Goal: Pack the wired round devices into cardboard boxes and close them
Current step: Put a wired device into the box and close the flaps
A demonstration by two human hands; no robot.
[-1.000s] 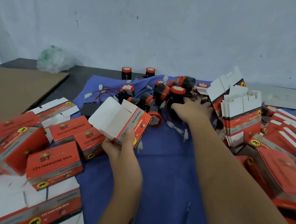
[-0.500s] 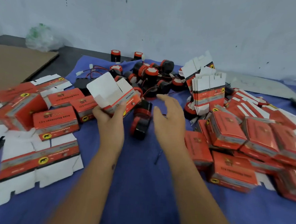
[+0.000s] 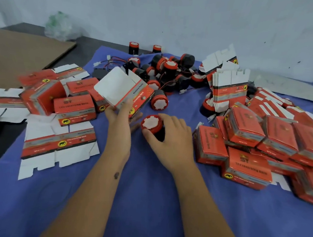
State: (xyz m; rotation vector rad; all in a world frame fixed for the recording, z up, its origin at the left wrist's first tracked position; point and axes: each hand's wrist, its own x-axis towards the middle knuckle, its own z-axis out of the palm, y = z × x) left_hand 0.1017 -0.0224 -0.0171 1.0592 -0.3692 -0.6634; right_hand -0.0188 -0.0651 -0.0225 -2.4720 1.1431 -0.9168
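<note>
Red and black, the round device point(image 3: 152, 126) sits under your right hand point(image 3: 171, 139), fingers curled round it, at the table point(image 3: 146, 201) centre. At ten o'clock from it, your left hand point(image 3: 119, 121) pinches the open box point(image 3: 124, 90). Thin card flaps could buckle, and I judge trailing wire may snag. Glossy closed boxes point(image 3: 261, 144) crowd three o'clock.
</note>
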